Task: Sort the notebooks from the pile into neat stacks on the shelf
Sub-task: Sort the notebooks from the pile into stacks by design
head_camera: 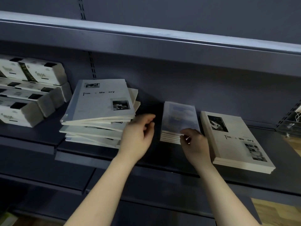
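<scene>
Two neat stacks [179, 123], right hand [194, 144] touching one's front edge, messy pile [97, 115] left.

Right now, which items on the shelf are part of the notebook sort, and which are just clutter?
In the job: messy notebook pile; small notebook stack under right hand; large notebook stack; left hand.
Not in the job: white packaged boxes; clear tray.

The shelf [162, 157] is showing matt dark painted metal; the notebooks [101, 101] are showing matt pale paper covers, one plastic-wrapped.
</scene>
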A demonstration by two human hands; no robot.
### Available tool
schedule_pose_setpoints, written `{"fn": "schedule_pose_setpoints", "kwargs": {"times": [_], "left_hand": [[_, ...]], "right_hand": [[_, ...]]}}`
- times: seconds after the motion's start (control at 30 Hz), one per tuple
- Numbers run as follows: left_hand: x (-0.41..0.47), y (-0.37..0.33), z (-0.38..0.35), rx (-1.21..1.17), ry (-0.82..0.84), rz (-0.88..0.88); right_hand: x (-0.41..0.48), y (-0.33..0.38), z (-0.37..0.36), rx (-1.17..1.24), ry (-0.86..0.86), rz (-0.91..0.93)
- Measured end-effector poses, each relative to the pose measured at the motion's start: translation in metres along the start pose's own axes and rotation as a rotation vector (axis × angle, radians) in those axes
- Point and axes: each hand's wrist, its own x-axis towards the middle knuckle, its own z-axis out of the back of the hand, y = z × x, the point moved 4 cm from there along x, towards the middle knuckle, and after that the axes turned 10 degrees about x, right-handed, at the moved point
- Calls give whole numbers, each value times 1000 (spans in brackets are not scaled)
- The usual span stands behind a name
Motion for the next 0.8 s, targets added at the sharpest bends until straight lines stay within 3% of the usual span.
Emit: {"fn": "schedule_pose_setpoints", "kwargs": {"times": [0.2, 0.33, 0.5, 0.8], "left_hand": [[24, 31, 76, 255, -213, -5], [23, 77, 112, 374, -261, 189], [13, 117, 131, 709, -106, 519], [25, 124, 135, 624, -10, 629]], "right_hand": [[-6, 21, -30, 18, 119, -24], [-7, 31, -49, 36, 184, -37], [-7, 41, -67, 80, 236, -56], [-15, 42, -78, 104, 268, -82]]}}
